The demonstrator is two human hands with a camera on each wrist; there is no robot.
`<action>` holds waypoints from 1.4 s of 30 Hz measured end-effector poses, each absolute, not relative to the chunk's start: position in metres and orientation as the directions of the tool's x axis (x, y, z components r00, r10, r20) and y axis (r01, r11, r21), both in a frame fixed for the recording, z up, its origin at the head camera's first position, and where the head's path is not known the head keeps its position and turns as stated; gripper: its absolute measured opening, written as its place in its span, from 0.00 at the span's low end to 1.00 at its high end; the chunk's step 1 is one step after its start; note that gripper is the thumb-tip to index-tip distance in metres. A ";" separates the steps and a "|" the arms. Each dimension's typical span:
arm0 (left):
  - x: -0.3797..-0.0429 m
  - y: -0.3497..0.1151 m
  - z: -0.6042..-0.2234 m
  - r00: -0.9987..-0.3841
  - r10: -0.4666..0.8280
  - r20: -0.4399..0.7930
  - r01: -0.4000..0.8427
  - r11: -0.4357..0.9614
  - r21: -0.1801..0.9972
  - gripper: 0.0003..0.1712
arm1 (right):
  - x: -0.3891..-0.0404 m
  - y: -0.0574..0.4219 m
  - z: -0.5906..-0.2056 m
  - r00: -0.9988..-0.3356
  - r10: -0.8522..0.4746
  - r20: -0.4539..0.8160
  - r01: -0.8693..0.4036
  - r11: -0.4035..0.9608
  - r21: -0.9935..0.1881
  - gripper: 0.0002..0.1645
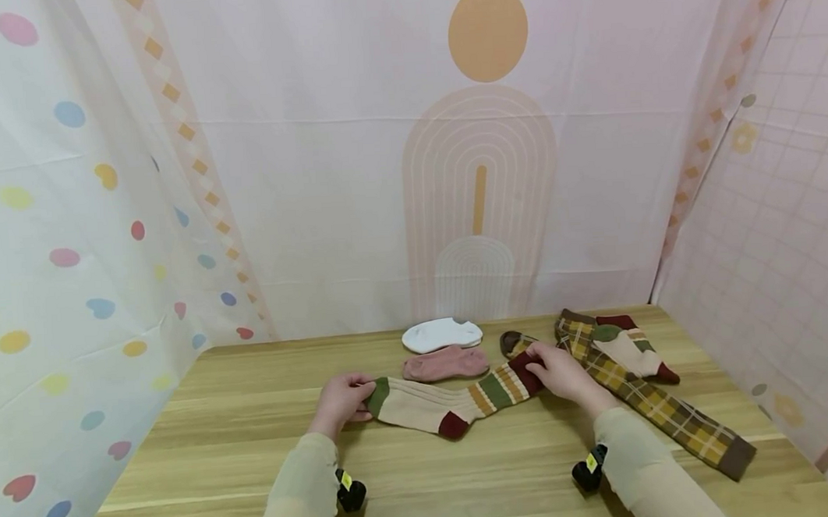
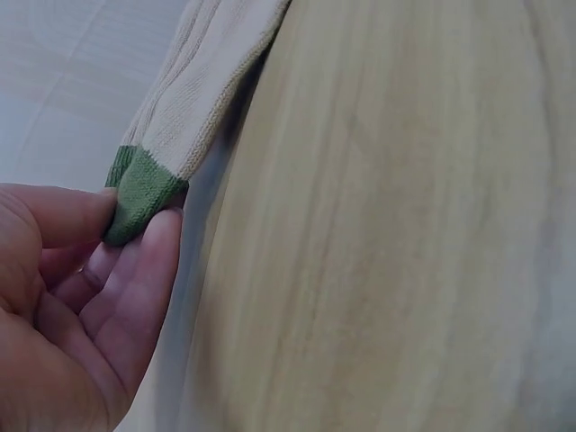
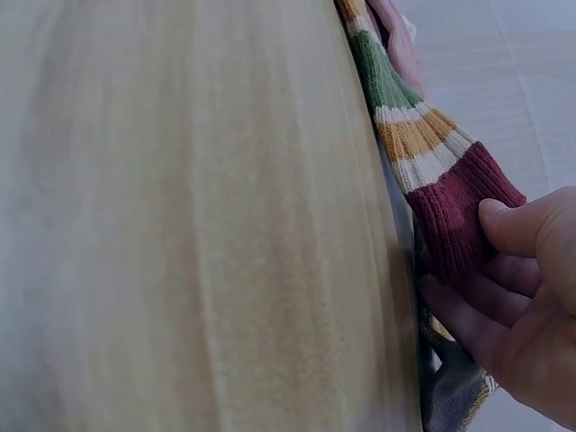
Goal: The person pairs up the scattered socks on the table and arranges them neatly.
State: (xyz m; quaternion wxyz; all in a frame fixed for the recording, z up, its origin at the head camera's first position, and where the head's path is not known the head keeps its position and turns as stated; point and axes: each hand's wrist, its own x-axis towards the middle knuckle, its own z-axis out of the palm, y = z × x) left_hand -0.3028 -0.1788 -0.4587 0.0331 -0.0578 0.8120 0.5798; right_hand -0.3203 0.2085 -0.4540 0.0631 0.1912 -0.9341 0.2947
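A cream sock point(image 1: 422, 406) with a green toe, dark red heel and striped cuff is stretched sideways between both hands. The left hand point(image 1: 343, 403) pinches its green toe point(image 2: 144, 193) between thumb and fingers. At the other end, the right hand point(image 1: 563, 372) pinches the dark red cuff point(image 3: 459, 211), thumb on top and fingers beneath. Just behind the sock lies a folded pink sock point(image 1: 448, 364), and behind that a white low-cut sock point(image 1: 441, 335).
Brown and yellow plaid socks point(image 1: 653, 402) lie crossed at the right, beside and partly under the right forearm. A second cream sock point(image 1: 630, 352) with green and dark red parts lies among them. Patterned cloth point(image 1: 327, 216) hangs behind the wooden table point(image 1: 206, 457).
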 end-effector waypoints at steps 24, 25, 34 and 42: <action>-0.302 -0.183 -0.454 -0.998 -0.055 -0.004 -0.035 0.585 0.810 0.06 | -0.319 0.207 -0.455 -0.915 -0.331 0.233 -0.404 0.784 -0.471 0.13; -0.302 -0.183 -0.454 -0.999 -0.054 0.004 -0.029 0.590 0.807 0.06 | -0.319 0.207 -0.455 -0.915 -0.330 0.230 -0.402 0.784 -0.473 0.13; -0.296 -0.184 -0.446 -0.992 -0.019 0.127 0.072 0.736 0.673 0.10 | -0.316 0.213 -0.452 -0.914 -0.335 0.230 -0.406 0.735 -0.543 0.18; -0.287 -0.187 -0.439 -0.987 0.027 0.156 0.128 0.716 0.686 0.14 | -0.309 0.221 -0.446 -0.893 -0.342 0.292 -0.450 0.695 -0.561 0.18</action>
